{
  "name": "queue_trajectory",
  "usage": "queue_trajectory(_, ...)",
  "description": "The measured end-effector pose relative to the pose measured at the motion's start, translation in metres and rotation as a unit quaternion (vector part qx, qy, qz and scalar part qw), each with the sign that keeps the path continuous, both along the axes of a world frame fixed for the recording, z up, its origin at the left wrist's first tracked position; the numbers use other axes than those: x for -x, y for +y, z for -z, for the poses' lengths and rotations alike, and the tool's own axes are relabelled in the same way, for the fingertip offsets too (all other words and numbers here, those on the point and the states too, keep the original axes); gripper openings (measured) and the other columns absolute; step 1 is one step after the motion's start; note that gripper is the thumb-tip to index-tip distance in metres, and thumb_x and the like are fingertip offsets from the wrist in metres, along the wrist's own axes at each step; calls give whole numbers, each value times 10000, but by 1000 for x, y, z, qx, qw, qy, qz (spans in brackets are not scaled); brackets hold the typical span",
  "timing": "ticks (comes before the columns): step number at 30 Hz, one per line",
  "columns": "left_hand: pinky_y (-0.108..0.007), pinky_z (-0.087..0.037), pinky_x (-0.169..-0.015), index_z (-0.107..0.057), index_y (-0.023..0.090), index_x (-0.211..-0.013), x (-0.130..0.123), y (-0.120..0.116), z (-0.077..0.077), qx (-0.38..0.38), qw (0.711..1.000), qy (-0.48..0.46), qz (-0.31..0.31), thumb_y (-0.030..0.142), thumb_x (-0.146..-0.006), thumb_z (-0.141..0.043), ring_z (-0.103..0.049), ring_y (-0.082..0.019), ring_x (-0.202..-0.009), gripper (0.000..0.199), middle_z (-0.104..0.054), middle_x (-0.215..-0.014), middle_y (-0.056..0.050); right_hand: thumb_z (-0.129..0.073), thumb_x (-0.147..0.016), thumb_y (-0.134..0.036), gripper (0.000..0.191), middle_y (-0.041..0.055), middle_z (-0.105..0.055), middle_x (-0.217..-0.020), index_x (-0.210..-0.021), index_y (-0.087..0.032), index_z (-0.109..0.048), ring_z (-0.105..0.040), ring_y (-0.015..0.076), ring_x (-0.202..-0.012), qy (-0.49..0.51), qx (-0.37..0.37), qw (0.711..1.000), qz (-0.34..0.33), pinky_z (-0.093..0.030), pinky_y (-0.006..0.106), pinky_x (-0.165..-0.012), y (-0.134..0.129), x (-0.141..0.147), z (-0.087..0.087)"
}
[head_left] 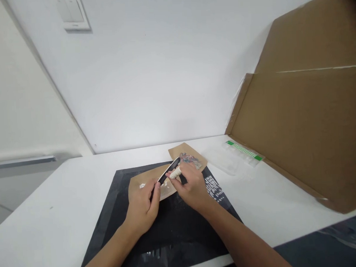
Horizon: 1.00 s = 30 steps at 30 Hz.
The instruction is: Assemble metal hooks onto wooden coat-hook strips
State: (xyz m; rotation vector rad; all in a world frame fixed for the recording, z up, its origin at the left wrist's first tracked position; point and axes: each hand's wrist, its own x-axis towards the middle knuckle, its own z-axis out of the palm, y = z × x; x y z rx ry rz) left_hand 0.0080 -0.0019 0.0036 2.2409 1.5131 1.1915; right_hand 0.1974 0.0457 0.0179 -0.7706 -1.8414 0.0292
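My left hand (144,204) is closed around the lower end of a narrow black strip with a white edge (170,170), which slants up to the right. Close beside the strip, my right hand (192,184) has its thumb and fingers drawn together. A ribbed cream-coloured cover, like a finger cot (175,172), shows at one of its fingertips. Whatever sits between those fingers is too small to make out. Under the hands lies a brown paper sheet (135,181) with small white pieces (142,186) on it, partly hidden by my left hand.
A black mat (176,236) lies on the white table (45,210). Rows of small white pieces (213,187) line its right side. Behind are a second brown paper (175,149) with a clear bag, a plastic box with a green-and-white label (244,150), and a large cardboard panel (307,124).
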Motion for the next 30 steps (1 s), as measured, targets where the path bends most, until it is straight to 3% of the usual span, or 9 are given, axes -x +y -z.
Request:
queue_trajectory(7, -305, -499, -740, -673, 200, -1118, 0, 1, 3, 11, 1000, -4, 14, 368, -1097, -380, -716, -201, -817, 338, -748, -937, -49, -677, -981, -223, 183, 44, -689, -832, -819, -241, -596, -673, 251, -885, 52, 15, 997, 52, -507, 390, -865, 9, -10, -2)
queue_trajectory(15, -297, -493, -690, -684, 197, -1072, -1, 1, 0, 9, 1000, 9, -5, 353, -1089, -379, -709, -200, -749, 342, -734, -841, -33, -662, -973, -188, 211, 8, -616, -752, -795, -239, -561, -617, 211, -758, 10, -9, 1000, 22, -473, 340, -752, 1, -3, -5)
queue_trajectory(23, -308, -509, -722, -686, 195, -1092, 0, 1, 2, 10, 1000, 7, 1, 376, -1090, -373, -723, -213, -797, 361, -753, -897, -52, -664, -980, -198, 194, 33, -659, -818, -817, -237, -567, -659, 244, -867, 31, 1, 998, 59, -488, 388, -872, 9, -8, -1)
queue_trajectory(30, -324, -535, -774, -685, 188, -1153, 0, 0, 1, 17, 1000, 7, 5, 392, -1094, -366, -745, -232, -871, 383, -783, -1034, -94, -629, -977, -197, 177, 22, -633, -804, -827, -245, -548, -642, 229, -846, 16, 14, 999, 28, -500, 395, -889, 4, -4, -2)
